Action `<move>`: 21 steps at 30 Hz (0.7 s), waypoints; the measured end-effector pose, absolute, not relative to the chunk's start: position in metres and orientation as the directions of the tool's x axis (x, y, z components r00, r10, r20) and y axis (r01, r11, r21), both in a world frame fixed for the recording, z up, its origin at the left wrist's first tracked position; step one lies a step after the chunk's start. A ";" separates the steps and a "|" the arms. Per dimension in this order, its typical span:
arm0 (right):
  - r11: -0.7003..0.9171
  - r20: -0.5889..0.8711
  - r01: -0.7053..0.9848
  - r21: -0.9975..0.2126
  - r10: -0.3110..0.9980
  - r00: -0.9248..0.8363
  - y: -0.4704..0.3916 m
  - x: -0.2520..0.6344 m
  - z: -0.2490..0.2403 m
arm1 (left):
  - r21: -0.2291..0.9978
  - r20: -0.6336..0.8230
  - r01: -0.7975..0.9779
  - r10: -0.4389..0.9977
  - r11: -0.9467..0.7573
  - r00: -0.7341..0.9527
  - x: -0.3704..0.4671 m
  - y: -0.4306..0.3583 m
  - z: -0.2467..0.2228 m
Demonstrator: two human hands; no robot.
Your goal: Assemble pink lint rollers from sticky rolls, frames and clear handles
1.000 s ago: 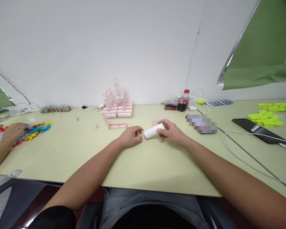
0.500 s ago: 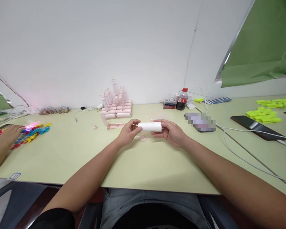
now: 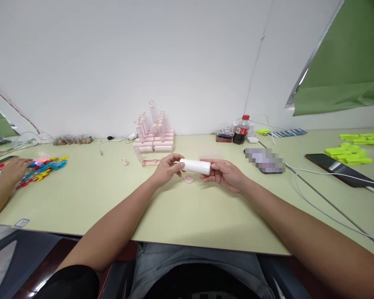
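Note:
Between my hands, above the table (image 3: 112,207), is a white roll (image 3: 195,166), a smooth cylinder lying nearly level with its right end a little lower. My left hand (image 3: 168,169) pinches its left end between thumb and fingers. At the right end, my right hand (image 3: 222,174) has its fingers closed around the tip. Just below the roll lies a small round pink disc (image 3: 189,179). A pink open tray-like part (image 3: 151,162) sits left of my left hand, and a small pink piece (image 3: 125,162) lies farther left.
Pink cylinders and upright tubes (image 3: 156,139) are stacked by the wall. A cola bottle (image 3: 241,129), a phone (image 3: 264,160), a black phone (image 3: 339,169) with cables, and yellow-green pieces (image 3: 349,153) lie right. At left, another person's hand (image 3: 15,169) touches colourful pieces (image 3: 46,169).
The roll has tilted slightly, its right end now lower than its left. Both hands keep hold of it. The whole view has shifted a little.

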State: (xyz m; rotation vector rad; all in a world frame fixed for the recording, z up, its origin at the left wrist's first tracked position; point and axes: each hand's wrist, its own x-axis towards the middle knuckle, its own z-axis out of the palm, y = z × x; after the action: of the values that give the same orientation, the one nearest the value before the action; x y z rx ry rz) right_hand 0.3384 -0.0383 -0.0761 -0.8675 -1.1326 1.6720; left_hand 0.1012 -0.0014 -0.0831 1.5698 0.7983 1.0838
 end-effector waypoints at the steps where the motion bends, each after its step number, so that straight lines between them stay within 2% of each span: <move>1: -0.168 -0.060 -0.293 -0.941 0.937 -0.344 -0.038 0.338 -0.076 | 0.965 0.250 -0.026 0.893 -0.260 0.375 0.101 -0.001 -0.083; 13: -0.146 -0.042 -0.273 -0.951 0.935 -0.352 -0.036 0.337 -0.082 | 0.961 0.268 -0.041 0.885 -0.273 0.381 0.099 -0.001 -0.082; 18: -0.092 -0.021 -0.308 -0.947 0.974 -0.226 -0.041 0.327 -0.079 | 0.958 0.283 -0.058 0.898 -0.280 0.338 0.099 -0.001 -0.080; 21: 0.008 0.042 -0.328 -0.945 0.994 -0.097 -0.041 0.325 -0.077 | 0.953 0.303 -0.102 0.918 -0.286 0.257 0.097 0.004 -0.078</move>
State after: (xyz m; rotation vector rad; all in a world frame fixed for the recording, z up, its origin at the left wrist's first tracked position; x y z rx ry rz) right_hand 0.3248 -0.0413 -0.0773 -0.8907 -1.0423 1.4035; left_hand 0.0969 0.0035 -0.0777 1.4934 0.8007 1.2399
